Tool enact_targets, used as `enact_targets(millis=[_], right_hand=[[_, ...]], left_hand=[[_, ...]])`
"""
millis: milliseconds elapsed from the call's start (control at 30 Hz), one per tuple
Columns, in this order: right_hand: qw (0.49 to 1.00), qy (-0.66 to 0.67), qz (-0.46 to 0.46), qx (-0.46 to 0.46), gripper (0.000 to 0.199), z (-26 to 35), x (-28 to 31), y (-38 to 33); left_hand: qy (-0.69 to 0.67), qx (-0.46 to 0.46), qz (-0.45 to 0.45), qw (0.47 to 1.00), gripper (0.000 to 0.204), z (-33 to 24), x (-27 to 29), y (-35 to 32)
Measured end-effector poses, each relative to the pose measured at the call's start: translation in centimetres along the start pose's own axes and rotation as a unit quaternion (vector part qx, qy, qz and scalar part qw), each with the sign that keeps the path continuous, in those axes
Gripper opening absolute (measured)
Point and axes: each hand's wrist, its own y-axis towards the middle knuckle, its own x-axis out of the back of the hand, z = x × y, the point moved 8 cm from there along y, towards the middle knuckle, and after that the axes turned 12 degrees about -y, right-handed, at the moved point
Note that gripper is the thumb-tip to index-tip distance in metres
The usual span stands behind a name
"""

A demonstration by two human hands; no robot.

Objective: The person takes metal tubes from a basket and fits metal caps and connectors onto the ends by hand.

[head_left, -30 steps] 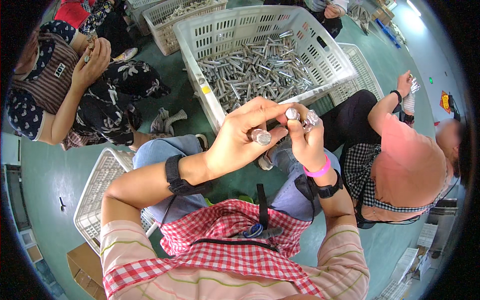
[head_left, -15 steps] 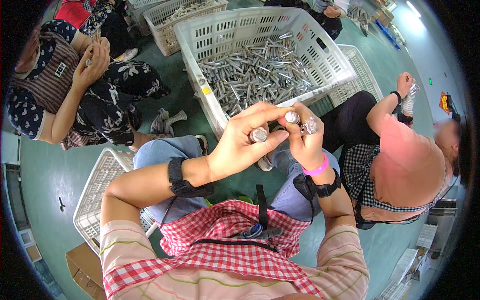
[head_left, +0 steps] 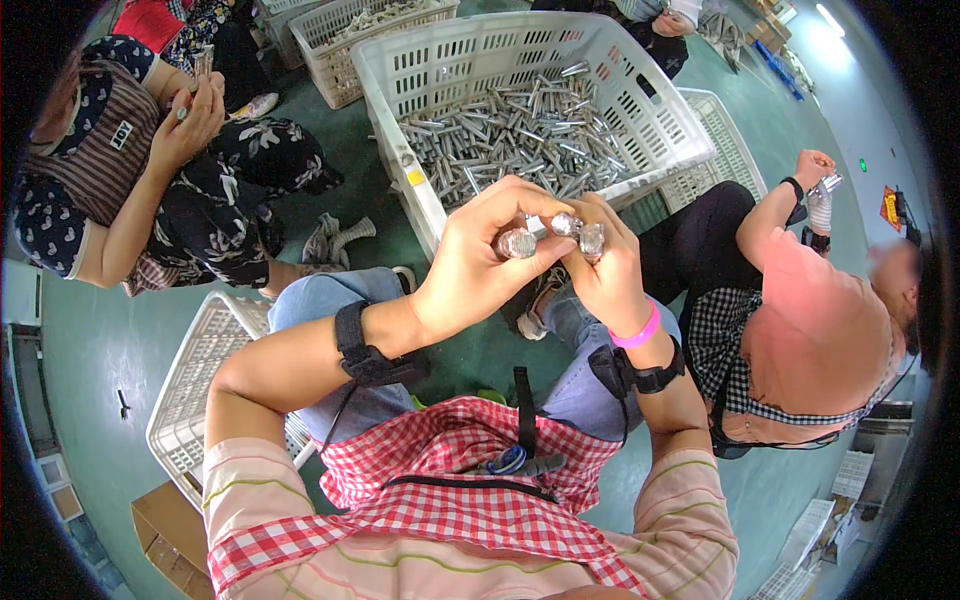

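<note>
Above the near rim of a white plastic crate (head_left: 425, 215), my two hands meet. My left hand (head_left: 470, 260) is closed around a silver rod (head_left: 516, 243) whose rough round end faces up. Its fingertips reach over to the pieces at my right hand. In my right hand (head_left: 610, 270), two more silver rods (head_left: 591, 240) are gripped close together, with shiny, uneven ends. The thumb and fingers of both hands touch there, and the lower lengths of the rods are hidden. Many short silver metal rods (head_left: 500, 140) lie heaped inside the crate.
A person at left (head_left: 110, 150) and one at right (head_left: 810, 330) sit close, holding silver pieces. Another white crate (head_left: 335, 70) stands behind, and an upturned-looking white basket (head_left: 195, 400) is by my left knee. A cardboard box (head_left: 170, 530) lies at lower left.
The two rods in my right hand have shifted slightly left and tilted. My left fingers have curled further over, and my hands have drawn closer together. The left rod stays in my hand.
</note>
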Motion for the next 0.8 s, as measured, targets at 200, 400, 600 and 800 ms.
enact_targets(millis=[200,400,600,800], right_hand=[[0.937,0.310,0.068,-0.144,0.045,-1.3,-1.4,-1.3],[0.876,0.385,0.047,-0.287,0.061,-3.1,-2.9,-2.5],[0.832,0.425,0.115,-0.338,0.054,-3.7,-4.1,-3.5],[0.863,0.400,0.140,-0.274,0.050,-3.5,-3.5,-2.8]], left_hand=[[0.046,-0.052,0.007,0.998,0.020,-0.8,0.4,0.5],[0.081,-0.117,0.038,0.989,0.027,-1.0,-0.5,0.3],[0.083,-0.090,0.057,0.991,0.029,-0.3,-1.0,0.1],[0.070,-0.085,0.032,0.993,0.031,-0.3,-1.0,-0.1]])
